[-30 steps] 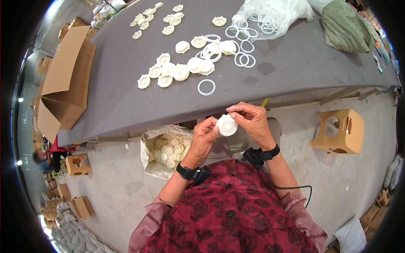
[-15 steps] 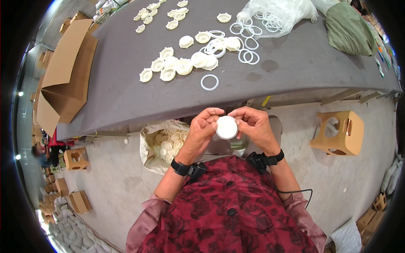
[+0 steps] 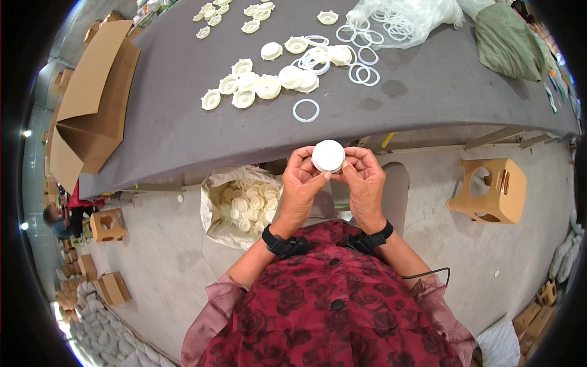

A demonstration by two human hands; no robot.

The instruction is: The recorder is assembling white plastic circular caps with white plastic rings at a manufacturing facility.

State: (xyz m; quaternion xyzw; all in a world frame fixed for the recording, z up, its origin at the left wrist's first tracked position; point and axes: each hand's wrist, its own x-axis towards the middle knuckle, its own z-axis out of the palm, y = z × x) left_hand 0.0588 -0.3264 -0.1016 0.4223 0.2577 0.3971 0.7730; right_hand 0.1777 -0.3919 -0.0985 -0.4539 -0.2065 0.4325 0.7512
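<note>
Between my two hands, in front of the table's near edge, is a round white plastic cap [image 3: 328, 155], its smooth face toward me. My left hand [image 3: 301, 186] pinches its left side, thumb at the lower rim. The opposite side is gripped by my right hand [image 3: 365, 183], its thumb also near the bottom. Whether a ring sits on this cap I cannot tell. On the table just beyond lies a single translucent ring [image 3: 306, 111]. Farther back are a cluster of cream caps [image 3: 267, 87] and several loose rings [image 3: 364, 74], some overlapping the caps.
A grey-covered table [image 3: 177, 137] spans the front. An open cardboard box [image 3: 98, 79] stands at its left. A sack of caps [image 3: 214, 223] sits on the floor below. Back right lie a clear bag of rings [image 3: 422, 21] and green cloth [image 3: 510, 43]. A tan stool [image 3: 510, 189] stands right.
Both hands have moved slightly up toward the table edge with the cap. My thumbs have shifted to its lower rim, and its round face shows more fully.
</note>
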